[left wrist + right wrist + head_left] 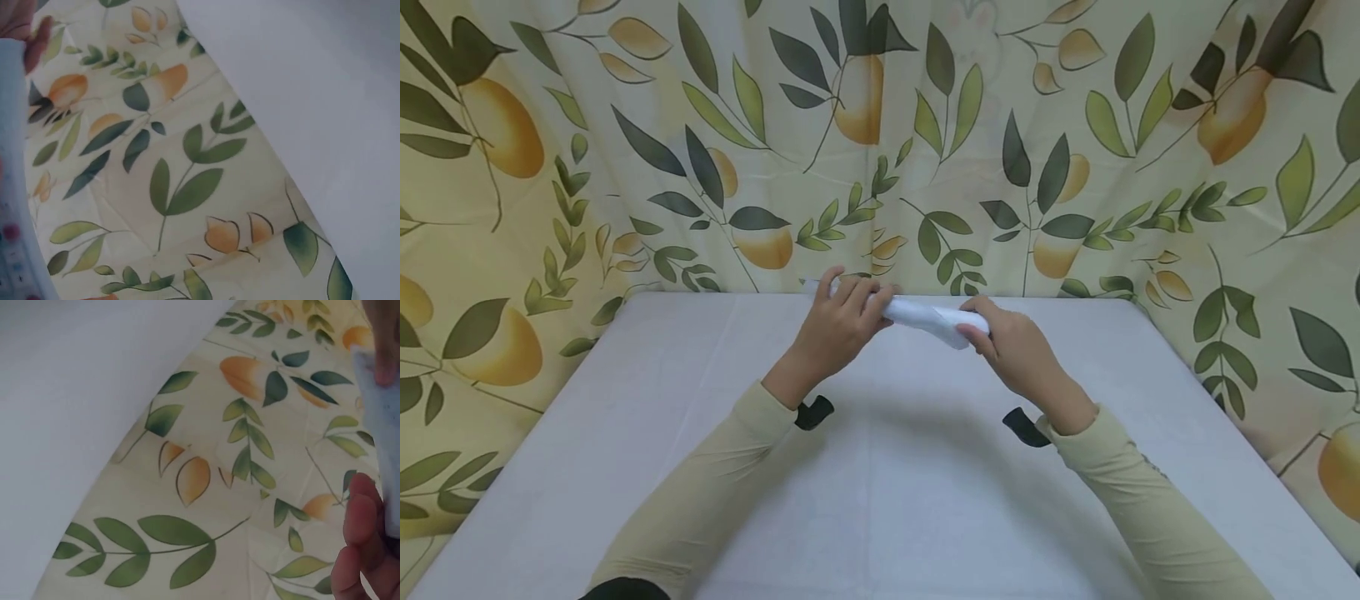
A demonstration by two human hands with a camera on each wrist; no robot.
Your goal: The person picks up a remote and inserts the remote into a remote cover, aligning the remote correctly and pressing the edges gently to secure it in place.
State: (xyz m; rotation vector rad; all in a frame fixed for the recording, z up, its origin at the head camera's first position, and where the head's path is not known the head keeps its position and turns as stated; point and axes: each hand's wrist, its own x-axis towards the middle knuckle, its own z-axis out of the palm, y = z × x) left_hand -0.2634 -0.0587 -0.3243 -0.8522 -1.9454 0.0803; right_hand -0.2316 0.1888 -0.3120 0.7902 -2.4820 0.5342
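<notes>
Centre of frame: left hand (838,321) and right hand (1011,350), fingers curled, grip opposite ends of a white rolled cloth (925,318) above the white desk (880,483)

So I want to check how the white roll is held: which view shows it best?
The head view: the whole white roll shows, the left hand gripping one end and the right hand the other. The left wrist view catches only an edge strip; the right wrist view only a corner by the fingers.

A roll (925,318) is held over the table's (880,500) far edge, curtain (880,150) behind.
</notes>
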